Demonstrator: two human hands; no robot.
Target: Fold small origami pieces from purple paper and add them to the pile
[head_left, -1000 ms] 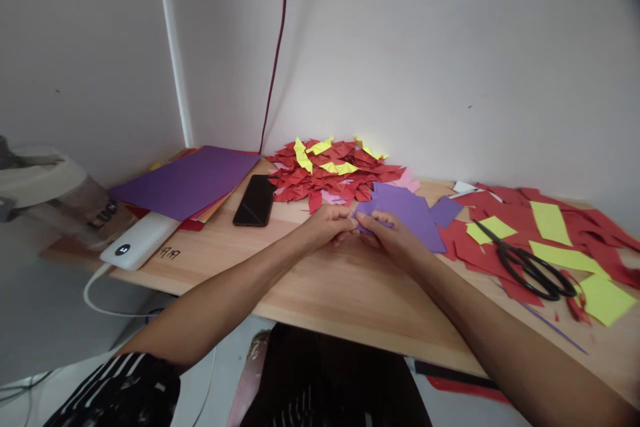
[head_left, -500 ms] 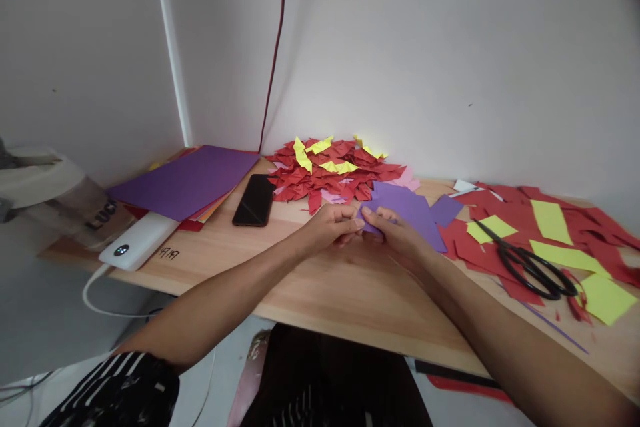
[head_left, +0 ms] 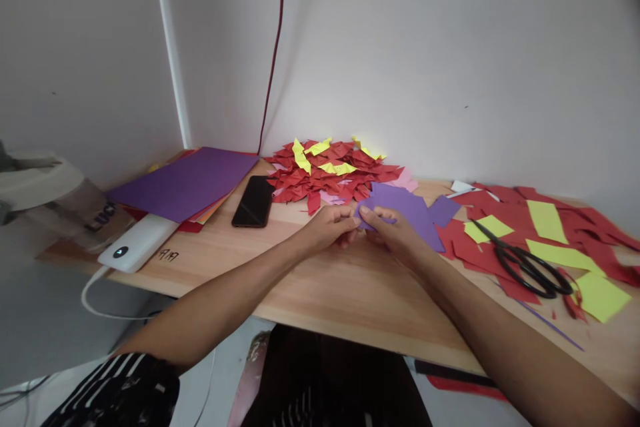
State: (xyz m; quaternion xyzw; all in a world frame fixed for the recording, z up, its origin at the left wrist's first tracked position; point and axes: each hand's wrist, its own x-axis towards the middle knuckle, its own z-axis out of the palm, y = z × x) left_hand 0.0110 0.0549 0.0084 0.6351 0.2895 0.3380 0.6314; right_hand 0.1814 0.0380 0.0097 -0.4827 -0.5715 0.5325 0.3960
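Fingertip to fingertip above the middle of the table, my left hand [head_left: 334,227] and my right hand [head_left: 383,227] pinch a small piece of purple paper [head_left: 359,214] between them. Most of that piece is hidden behind my fingers. Just beyond my right hand lie stacked purple paper sheets [head_left: 410,207], with a smaller purple piece beside them. A heap of folded red, yellow and pink paper pieces [head_left: 335,170] sits behind my hands, against the wall.
Black scissors [head_left: 530,267] lie on red and yellow paper cuttings [head_left: 547,220] at the right. Toward the left are a black phone [head_left: 251,202], a large purple sheet [head_left: 195,180] on other sheets, a white power bank [head_left: 143,240] with cable, and a bag [head_left: 75,207].
The fingers of my right hand have shifted a little on the purple paper, and a purple edge now shows over them. The view has moved slightly; other things lie as before.
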